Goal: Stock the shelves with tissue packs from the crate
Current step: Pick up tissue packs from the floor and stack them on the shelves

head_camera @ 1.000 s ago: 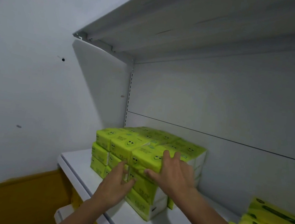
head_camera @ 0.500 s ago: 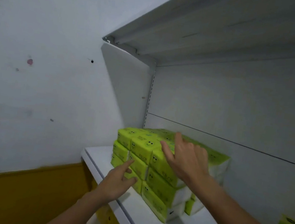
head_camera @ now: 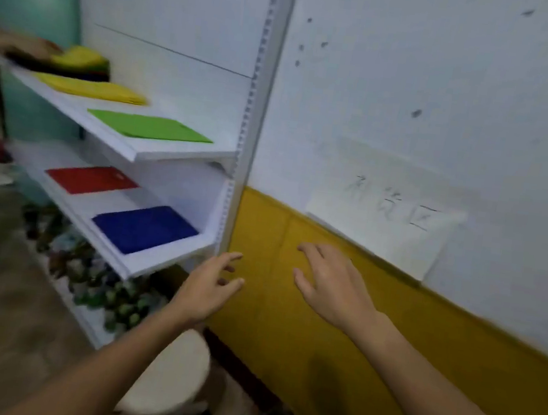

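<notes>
My left hand [head_camera: 209, 285] and my right hand [head_camera: 332, 285] hover empty in front of a white and yellow wall [head_camera: 387, 342], fingers loosely spread. Neither hand touches anything. No tissue packs and no crate are in view. To the left stands a white shelf unit [head_camera: 175, 157] with an upright post [head_camera: 254, 118]. The picture is blurred by motion.
Folded cloths lie on the shelves: green [head_camera: 148, 126], yellow [head_camera: 94, 88], red [head_camera: 91, 179], blue [head_camera: 144, 227]. Another person's hand [head_camera: 20, 45] reaches a cloth stack at upper left. A white round stool [head_camera: 169, 377] stands below my arms. A paper sign [head_camera: 386, 207] hangs on the wall.
The view has swung left and down, away from the shelf of green tissue packs. Both hands have left the tissue stack and now hang free before the wall.
</notes>
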Demonstrator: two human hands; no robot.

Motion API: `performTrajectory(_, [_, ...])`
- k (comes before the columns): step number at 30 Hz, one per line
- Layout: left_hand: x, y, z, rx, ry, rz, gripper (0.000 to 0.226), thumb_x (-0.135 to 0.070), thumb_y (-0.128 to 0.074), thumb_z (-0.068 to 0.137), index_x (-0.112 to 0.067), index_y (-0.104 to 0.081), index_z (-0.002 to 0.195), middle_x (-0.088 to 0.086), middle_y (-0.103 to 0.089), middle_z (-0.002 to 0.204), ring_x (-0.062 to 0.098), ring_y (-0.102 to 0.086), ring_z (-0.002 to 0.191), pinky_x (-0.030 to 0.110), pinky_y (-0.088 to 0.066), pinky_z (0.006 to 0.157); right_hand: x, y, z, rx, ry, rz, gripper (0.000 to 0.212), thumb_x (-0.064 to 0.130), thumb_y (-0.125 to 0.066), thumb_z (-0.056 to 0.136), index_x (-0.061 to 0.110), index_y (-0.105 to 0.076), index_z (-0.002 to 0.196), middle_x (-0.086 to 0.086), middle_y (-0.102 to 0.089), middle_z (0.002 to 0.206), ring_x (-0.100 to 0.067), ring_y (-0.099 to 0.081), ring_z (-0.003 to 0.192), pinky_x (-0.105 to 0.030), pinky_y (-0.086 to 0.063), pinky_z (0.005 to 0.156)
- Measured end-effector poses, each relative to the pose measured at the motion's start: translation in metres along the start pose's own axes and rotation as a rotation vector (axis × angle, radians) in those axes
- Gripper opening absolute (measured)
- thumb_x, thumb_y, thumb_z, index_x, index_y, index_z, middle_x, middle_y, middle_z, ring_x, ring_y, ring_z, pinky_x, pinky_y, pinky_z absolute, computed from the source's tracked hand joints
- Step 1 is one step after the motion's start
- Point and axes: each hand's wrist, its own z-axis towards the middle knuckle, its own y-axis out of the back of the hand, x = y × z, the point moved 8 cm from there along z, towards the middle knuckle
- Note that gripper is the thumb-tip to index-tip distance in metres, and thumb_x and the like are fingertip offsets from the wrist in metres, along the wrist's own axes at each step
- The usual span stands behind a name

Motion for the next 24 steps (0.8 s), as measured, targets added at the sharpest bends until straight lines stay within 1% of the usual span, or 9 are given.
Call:
performTrajectory(1, [0.038,0.044,-0.021,-0.092,0.071,0.043,0.045,-0.021,-0.057,0.091,-0.022,-0.046,0.134,0.000,-0.054,0.121,0.010,-0.055,0.093,0.017,-0.041,0.075,0.044,-0.023,0.019,0.017,0.070,0.076,0.035,0.024,-0.061,0.084,0.003,-0.062,0.112,-0.015,-0.065,0.098,-0.033,-0.064,0.088,-0.040,-0.054,0.067])
performTrajectory(3, [0.090,0.105,-0.057,-0.229,0.184,0.108,0.044,-0.019,-0.059,0.089,-0.019,-0.048,0.132,0.003,-0.056,0.119,0.008,-0.054,0.084,0.013,-0.037,0.070,0.112,-0.054,0.044,0.067,0.163,0.216,0.040,0.024,-0.058,0.090,0.005,-0.054,0.125,-0.015,-0.061,0.114,-0.033,-0.058,0.104,-0.041,-0.050,0.082])
performTrajectory(5, [0.143,0.163,-0.106,-0.344,0.314,0.171,0.044,-0.019,-0.059,0.089,-0.018,-0.049,0.131,0.004,-0.056,0.118,0.008,-0.051,0.083,0.012,-0.034,0.071,0.192,-0.084,0.060,0.139,0.286,0.330,0.046,0.029,-0.050,0.095,0.011,-0.043,0.137,-0.009,-0.053,0.130,-0.026,-0.049,0.119,-0.035,-0.041,0.094])
performTrajectory(9, [0.236,0.253,-0.200,-0.518,0.564,0.200,0.043,-0.019,-0.058,0.090,-0.017,-0.048,0.132,0.008,-0.055,0.122,0.010,-0.051,0.089,0.014,-0.034,0.075,0.333,-0.139,0.071,0.270,0.460,0.486,0.049,0.034,-0.045,0.097,0.016,-0.034,0.142,-0.003,-0.046,0.137,-0.018,-0.042,0.125,-0.025,-0.034,0.098])
performTrajectory(12, [0.301,0.295,-0.258,-0.623,0.735,0.197,0.042,-0.017,-0.056,0.091,-0.017,-0.047,0.132,0.008,-0.056,0.122,0.013,-0.050,0.087,0.020,-0.036,0.076,0.419,-0.190,0.069,0.358,0.546,0.522,0.049,0.034,-0.042,0.098,0.016,-0.033,0.143,-0.002,-0.044,0.140,-0.017,-0.041,0.128,-0.025,-0.034,0.100])
performTrajectory(14, [0.347,0.312,-0.290,-0.674,0.798,0.205,0.041,-0.018,-0.055,0.091,-0.020,-0.048,0.131,0.005,-0.055,0.120,0.012,-0.051,0.086,0.021,-0.037,0.075,0.473,-0.233,0.066,0.404,0.585,0.546,0.048,0.034,-0.042,0.098,0.015,-0.034,0.142,-0.004,-0.044,0.140,-0.018,-0.040,0.128,-0.027,-0.036,0.102])
performTrajectory(18, [0.454,0.303,-0.347,-0.723,0.876,0.195,0.039,-0.018,-0.056,0.090,-0.019,-0.050,0.129,0.003,-0.054,0.114,0.012,-0.052,0.079,0.025,-0.044,0.075,0.556,-0.342,0.031,0.546,0.578,0.597,0.055,0.033,-0.046,0.096,0.014,-0.029,0.145,-0.007,-0.039,0.143,-0.023,-0.038,0.131,-0.032,-0.037,0.104])
performTrajectory(21, [0.561,0.257,-0.395,-0.754,0.948,0.157,0.039,-0.015,-0.060,0.087,-0.018,-0.053,0.126,0.007,-0.057,0.114,0.014,-0.054,0.076,0.029,-0.047,0.076,0.612,-0.450,-0.023,0.615,0.630,0.647,0.058,0.031,-0.052,0.093,0.010,-0.031,0.144,-0.014,-0.042,0.140,-0.030,-0.038,0.130,-0.033,-0.033,0.104])
performTrajectory(24, [0.665,0.202,-0.432,-0.778,1.016,0.117,0.039,-0.013,-0.060,0.086,-0.018,-0.054,0.125,0.008,-0.056,0.112,0.017,-0.058,0.083,0.030,-0.048,0.078,0.643,-0.564,-0.080,0.664,0.670,0.601,0.063,0.035,-0.049,0.091,0.016,-0.026,0.147,-0.008,-0.040,0.141,-0.026,-0.037,0.131,-0.032,-0.033,0.103])
